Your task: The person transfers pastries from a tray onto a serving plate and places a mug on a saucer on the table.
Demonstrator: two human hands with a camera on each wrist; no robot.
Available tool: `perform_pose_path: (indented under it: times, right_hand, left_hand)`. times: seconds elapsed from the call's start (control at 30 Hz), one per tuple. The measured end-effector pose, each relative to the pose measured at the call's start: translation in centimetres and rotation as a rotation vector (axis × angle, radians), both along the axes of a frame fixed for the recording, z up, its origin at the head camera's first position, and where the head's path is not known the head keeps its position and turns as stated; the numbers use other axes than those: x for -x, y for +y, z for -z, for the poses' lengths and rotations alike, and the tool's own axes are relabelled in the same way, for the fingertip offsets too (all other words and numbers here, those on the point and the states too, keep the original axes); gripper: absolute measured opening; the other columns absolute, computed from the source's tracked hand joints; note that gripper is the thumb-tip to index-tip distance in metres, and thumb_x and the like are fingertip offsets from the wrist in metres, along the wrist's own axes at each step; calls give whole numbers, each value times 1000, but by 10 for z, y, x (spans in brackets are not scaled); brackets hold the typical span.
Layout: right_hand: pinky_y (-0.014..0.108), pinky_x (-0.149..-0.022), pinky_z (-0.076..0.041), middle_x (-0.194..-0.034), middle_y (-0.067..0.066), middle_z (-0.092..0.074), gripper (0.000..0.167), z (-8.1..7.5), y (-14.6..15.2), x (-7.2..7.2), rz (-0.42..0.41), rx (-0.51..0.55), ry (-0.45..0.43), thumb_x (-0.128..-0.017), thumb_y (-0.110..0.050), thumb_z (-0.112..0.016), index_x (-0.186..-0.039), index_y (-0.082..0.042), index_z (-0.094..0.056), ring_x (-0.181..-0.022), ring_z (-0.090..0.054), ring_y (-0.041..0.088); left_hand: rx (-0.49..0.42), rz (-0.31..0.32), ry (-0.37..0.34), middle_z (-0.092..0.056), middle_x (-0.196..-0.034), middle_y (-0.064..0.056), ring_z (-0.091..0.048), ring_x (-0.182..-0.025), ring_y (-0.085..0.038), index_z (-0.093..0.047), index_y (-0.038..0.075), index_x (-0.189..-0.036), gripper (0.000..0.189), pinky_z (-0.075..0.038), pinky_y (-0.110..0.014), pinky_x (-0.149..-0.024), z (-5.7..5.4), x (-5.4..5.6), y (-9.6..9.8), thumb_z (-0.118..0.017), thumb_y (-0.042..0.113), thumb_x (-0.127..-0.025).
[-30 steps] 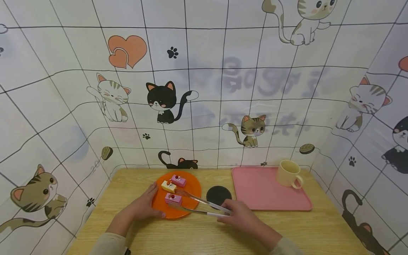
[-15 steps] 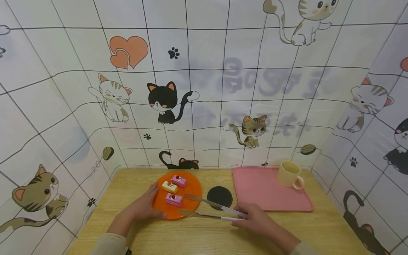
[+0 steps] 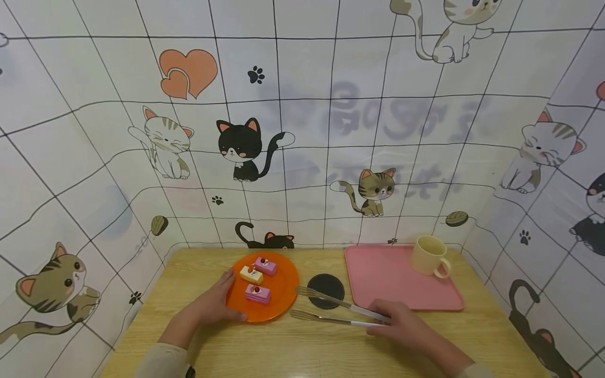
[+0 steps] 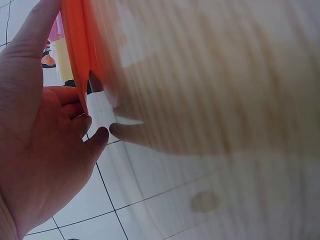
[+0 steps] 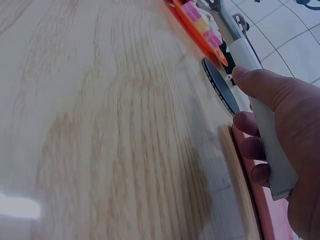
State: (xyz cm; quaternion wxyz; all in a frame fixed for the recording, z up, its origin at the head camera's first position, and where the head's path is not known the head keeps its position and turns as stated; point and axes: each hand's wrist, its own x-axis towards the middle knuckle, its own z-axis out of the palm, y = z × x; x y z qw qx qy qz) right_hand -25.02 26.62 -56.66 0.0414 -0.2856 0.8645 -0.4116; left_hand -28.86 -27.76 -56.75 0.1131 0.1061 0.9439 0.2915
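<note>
My left hand [image 3: 212,302] grips the left rim of the round orange plate [image 3: 285,294], thumb toward its near edge and fingers farther back. In the left wrist view the fingers curl at that rim. On the plate lie three small toy cake slices: a pink one [image 3: 266,266] at the back, a yellow one [image 3: 251,275] beside it, and another pink one [image 3: 257,295] nearer me. Right of the plate, my right hand [image 3: 399,324] holds tongs [image 5: 267,142] by their white handle. Their two fork-like tips are spread, with nothing between them, pointing left toward the plate.
A black round coaster [image 3: 326,286] lies between the plate and the pink tray [image 3: 378,278], partly under the tongs in the head view. A yellow mug [image 3: 427,255] stands on the tray's right side. Behind the wooden table [image 3: 264,352] hangs a cat-patterned sheet [image 3: 302,131].
My right hand has drawn the tongs to the right, away from the cake slices and off the plate. My left hand and the plate stay in place.
</note>
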Motion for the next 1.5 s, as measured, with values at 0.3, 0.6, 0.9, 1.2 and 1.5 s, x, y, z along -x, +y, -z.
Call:
perform_pose_path:
  times: [0.3, 0.6, 0.9, 1.2, 1.5]
  right_hand:
    - [25, -68, -48, -90, -14, -67, 25, -2, 31, -2, 10, -22, -59, -94, -29, -91, -111, -19, -77, -82, -58, 4]
    - [23, -69, -50, -94, -9, -71, 26, -1, 57, -3, -34, -23, -58, -93, -24, -92, -110, -17, -74, -83, -59, 0]
    - [23, -67, -48, -93, -6, -73, 27, 3, 79, -3, -40, -42, 0, -90, -18, -93, -108, -18, -73, -82, -59, 0]
    - [23, -71, -50, -98, -9, -74, 24, -3, 93, -3, -39, -57, -59, -93, -21, -91, -112, -16, -77, -86, -61, 2]
    - [22, -78, -53, -103, -8, -76, 25, -5, 107, 0, -31, -79, -74, -93, -21, -91, -115, -16, -79, -91, -63, 3]
  left_hand:
    - [-3, -4, -12, -11, -183, -24, -11, -168, -48, -25, -3, -173, 137, -23, -67, -131, -1, 1, 1, -100, 56, -74]
    - [10, -16, -15, -12, -184, -22, -12, -168, -47, -26, -1, -174, 137, -25, -67, -131, -1, 2, 1, -99, 59, -74]
    - [-7, -9, -16, -13, -183, -24, -11, -168, -49, -25, -3, -173, 138, -23, -68, -131, -2, 0, 1, -100, 57, -74]
    - [-16, -6, -16, -13, -183, -25, -12, -167, -50, -26, -4, -173, 138, -23, -70, -130, -3, -1, 2, -100, 55, -73]
    - [-13, 2, -3, -13, -183, -25, -12, -168, -50, -25, -5, -172, 137, -23, -69, -130, -3, -2, 0, -99, 56, -75]
